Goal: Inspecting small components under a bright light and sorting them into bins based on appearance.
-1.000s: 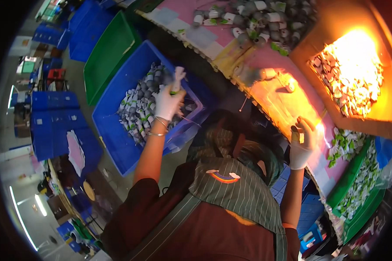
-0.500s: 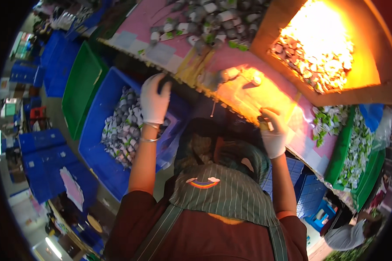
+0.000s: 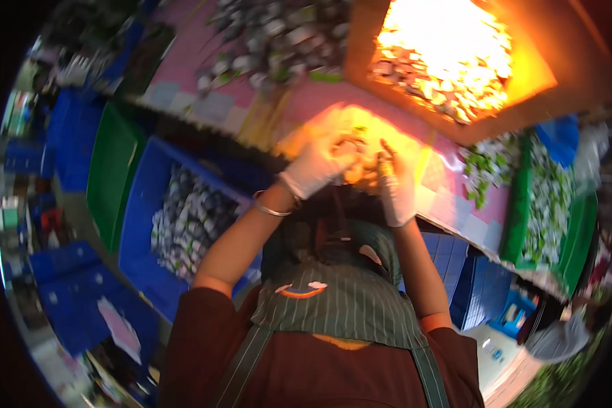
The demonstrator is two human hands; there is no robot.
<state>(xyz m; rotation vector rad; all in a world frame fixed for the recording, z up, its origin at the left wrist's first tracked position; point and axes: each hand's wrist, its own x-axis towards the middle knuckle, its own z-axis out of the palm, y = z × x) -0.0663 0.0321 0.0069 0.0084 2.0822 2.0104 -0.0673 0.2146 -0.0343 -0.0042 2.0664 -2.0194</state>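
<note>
Both my hands wear white gloves and meet over a brightly lit yellow patch of the pink table. My left hand, with a bangle at the wrist, is curled over small pale items there. My right hand is right beside it, with its fingers pointing up. Motion blur hides whether either hand grips anything. A blue crate full of small grey-white packets stands below the table at my left.
A green crate stands left of the blue one. An orange-brown box holds glaring, lit packets at the top right. A green bin with green-white packets sits at the right. Loose packets lie at the table's far side. Stacked blue crates are at the lower left.
My left hand has left the blue crate and swung right to the lit patch on the table. My right hand moved left to meet it. The view has shifted.
</note>
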